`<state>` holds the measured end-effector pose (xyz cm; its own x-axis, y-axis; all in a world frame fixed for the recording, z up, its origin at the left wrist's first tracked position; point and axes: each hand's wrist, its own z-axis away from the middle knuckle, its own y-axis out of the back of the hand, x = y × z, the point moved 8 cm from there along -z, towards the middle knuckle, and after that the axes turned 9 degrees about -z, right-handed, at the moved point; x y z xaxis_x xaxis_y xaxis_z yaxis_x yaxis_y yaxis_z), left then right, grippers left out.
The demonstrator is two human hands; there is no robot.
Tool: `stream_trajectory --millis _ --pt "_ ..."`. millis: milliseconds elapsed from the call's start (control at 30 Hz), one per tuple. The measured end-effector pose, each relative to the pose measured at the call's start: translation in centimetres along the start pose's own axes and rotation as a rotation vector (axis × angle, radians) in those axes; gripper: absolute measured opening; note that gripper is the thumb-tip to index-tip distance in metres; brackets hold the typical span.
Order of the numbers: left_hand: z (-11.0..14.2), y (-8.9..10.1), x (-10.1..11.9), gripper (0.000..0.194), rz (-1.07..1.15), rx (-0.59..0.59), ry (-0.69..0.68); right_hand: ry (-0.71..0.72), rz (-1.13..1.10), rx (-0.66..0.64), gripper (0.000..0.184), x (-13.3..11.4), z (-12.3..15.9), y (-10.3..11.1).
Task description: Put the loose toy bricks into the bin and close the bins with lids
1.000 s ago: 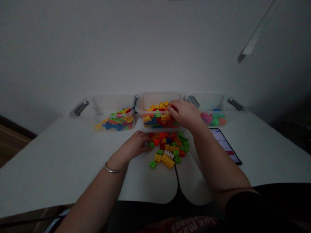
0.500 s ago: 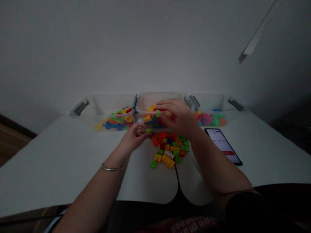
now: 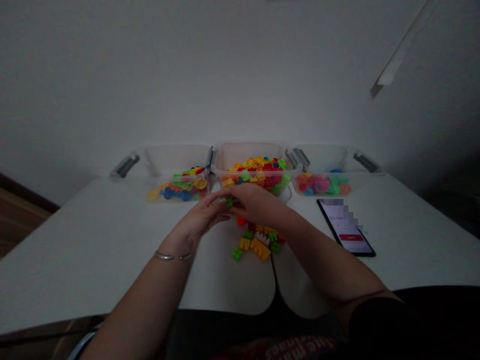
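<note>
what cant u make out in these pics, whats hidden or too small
Head view:
Green block: the left hand and right hand cover most of it, so the grip is unclear.
Loose building blocks: the hands hide the pile's far end.
Phone screen: pixelated, unreadable.
Pieces in the rightmost clear bin: too dim and small to identify.

Operator: bare forearms, one bangle, black short-sleeved top.

Left hand and right hand bare, nothing on the fingers that I can make out. Thin silver bangle on the left wrist, plain band, sits loose. Black sleeve ends at the right upper arm, matte fabric, no markings visible. Dark top across the bottom of frame, with a red print panel carrying white lettering, upside down from this view and cut off by the frame edge, so unreadable.
</note>
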<state>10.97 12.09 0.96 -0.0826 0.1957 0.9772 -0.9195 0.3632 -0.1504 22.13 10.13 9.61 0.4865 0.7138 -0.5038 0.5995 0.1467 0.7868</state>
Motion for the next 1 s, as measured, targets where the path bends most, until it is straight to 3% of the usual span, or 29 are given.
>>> stream_trajectory --millis 333,600,767,1000 --pt "0.1 -0.3 0.0 0.040 0.071 -0.062 0.019 0.019 -0.029 0.022 0.019 0.2 -0.1 -0.3" --pt "-0.2 0.0 -0.1 0.044 0.018 -0.035 -0.007 0.013 -0.124 0.047 0.023 -0.2 0.0 0.5" --pt "-0.3 0.5 0.3 0.035 -0.284 0.020 -0.154 0.100 -0.175 0.170 0.024 -1.2 0.2 3.2" --pt "0.2 -0.4 1.0 0.025 -1.029 0.029 -0.381 0.032 0.008 0.481 0.024 -0.2 1.7 8.2"
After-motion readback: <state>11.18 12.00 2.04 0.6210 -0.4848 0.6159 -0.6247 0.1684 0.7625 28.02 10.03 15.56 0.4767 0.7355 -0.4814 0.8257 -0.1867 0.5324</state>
